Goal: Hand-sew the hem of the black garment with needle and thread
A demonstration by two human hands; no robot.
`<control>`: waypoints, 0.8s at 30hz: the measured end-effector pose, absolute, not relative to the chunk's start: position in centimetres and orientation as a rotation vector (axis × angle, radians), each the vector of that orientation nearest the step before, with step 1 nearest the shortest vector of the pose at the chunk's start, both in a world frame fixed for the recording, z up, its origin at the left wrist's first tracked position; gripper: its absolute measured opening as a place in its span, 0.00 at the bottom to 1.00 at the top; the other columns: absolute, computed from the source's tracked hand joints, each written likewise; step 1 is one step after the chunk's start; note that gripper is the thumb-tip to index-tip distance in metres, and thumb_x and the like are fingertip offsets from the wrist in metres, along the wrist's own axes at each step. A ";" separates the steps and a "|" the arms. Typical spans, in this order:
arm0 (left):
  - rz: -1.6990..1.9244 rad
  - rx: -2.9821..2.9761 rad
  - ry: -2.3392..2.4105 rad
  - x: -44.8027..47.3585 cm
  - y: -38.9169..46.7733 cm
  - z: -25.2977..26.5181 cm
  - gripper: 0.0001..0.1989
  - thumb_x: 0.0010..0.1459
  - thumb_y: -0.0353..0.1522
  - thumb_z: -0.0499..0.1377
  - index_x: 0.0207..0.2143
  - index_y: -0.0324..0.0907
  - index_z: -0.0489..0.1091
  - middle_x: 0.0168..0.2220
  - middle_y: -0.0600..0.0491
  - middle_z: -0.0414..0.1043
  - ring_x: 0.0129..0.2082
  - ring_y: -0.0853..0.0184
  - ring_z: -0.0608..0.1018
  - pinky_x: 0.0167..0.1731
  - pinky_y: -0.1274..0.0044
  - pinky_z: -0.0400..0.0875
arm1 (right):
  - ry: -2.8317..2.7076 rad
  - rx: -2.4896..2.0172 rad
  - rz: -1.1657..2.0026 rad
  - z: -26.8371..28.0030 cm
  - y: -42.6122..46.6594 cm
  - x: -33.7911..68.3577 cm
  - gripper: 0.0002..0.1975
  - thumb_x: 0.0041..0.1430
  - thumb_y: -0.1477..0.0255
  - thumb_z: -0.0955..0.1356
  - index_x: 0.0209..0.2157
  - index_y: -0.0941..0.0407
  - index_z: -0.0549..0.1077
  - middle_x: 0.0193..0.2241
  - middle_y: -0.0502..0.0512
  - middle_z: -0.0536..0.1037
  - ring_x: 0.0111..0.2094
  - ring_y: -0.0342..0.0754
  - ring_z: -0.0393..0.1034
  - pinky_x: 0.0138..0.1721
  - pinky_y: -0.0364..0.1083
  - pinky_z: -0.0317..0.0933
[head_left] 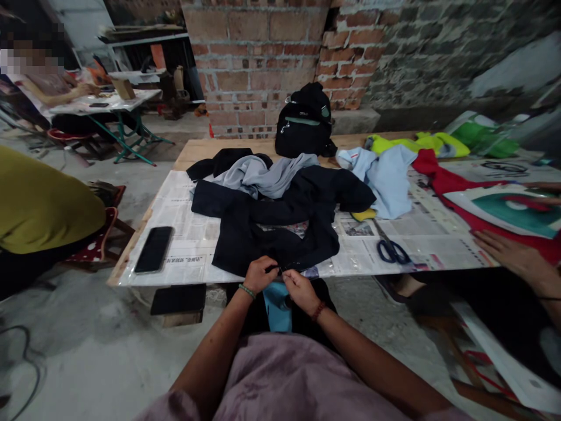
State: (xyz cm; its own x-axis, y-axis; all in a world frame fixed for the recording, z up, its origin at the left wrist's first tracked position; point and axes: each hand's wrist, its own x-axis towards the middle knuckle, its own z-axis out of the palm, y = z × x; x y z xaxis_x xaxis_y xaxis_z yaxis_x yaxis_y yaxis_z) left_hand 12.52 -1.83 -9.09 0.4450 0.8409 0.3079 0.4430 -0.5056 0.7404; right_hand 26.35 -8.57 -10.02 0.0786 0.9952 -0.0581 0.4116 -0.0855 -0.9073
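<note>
The left hand [262, 273] and right hand [301, 289] pinch tight on something tiny [281, 271], I can't tell what. This looks like fiddly work, calling next for steadiness. The black cloth [245, 245] lies just beyond, on the table [193, 151].

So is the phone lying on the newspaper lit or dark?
Dark: the phone shows a plain black face, with nothing lit on it.

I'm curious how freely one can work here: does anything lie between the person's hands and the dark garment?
Nothing visible does. The left hand is at the near edge of the dark garment, the right hand close beside it. The scissors lie farther right, out of the way.
</note>
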 end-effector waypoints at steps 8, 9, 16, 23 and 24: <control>0.924 2.105 1.051 12.6 -1.5 -9.5 0.04 0.47 0.26 0.58 0.27 0.40 0.72 0.25 0.54 0.70 0.27 0.73 0.72 0.28 0.82 0.65 | -1.418 -1.644 0.954 -10.6 -7.8 26.0 0.12 0.53 0.66 0.57 0.26 0.56 0.66 0.17 0.47 0.65 0.21 0.42 0.59 0.23 0.40 0.52; 0.920 2.101 1.055 12.6 -1.5 -9.5 0.04 0.47 0.26 0.58 0.27 0.40 0.72 0.25 0.55 0.70 0.26 0.73 0.72 0.28 0.82 0.65 | -1.420 -1.651 0.939 -10.6 -7.7 25.9 0.11 0.53 0.66 0.57 0.26 0.56 0.66 0.18 0.47 0.65 0.21 0.42 0.59 0.23 0.40 0.53; 0.877 2.117 1.034 12.7 -1.3 -9.6 0.05 0.47 0.25 0.58 0.27 0.41 0.73 0.25 0.55 0.71 0.27 0.74 0.72 0.29 0.82 0.65 | -1.422 -1.696 0.861 -10.4 -6.9 25.3 0.11 0.53 0.68 0.56 0.26 0.56 0.66 0.21 0.49 0.68 0.25 0.43 0.62 0.27 0.41 0.54; 0.933 2.116 1.064 12.7 -1.5 -10.0 0.06 0.48 0.26 0.57 0.29 0.41 0.73 0.26 0.55 0.71 0.27 0.74 0.72 0.29 0.82 0.66 | -1.407 -1.653 0.944 -10.2 -6.8 25.4 0.10 0.54 0.69 0.56 0.30 0.55 0.65 0.18 0.47 0.66 0.22 0.42 0.61 0.25 0.40 0.54; 0.938 2.115 1.068 12.7 -1.5 -10.0 0.06 0.48 0.26 0.57 0.29 0.41 0.73 0.26 0.55 0.71 0.27 0.74 0.72 0.29 0.82 0.66 | -1.396 -1.639 0.966 -10.3 -6.8 25.4 0.09 0.54 0.70 0.56 0.31 0.55 0.64 0.18 0.46 0.66 0.21 0.42 0.61 0.24 0.40 0.54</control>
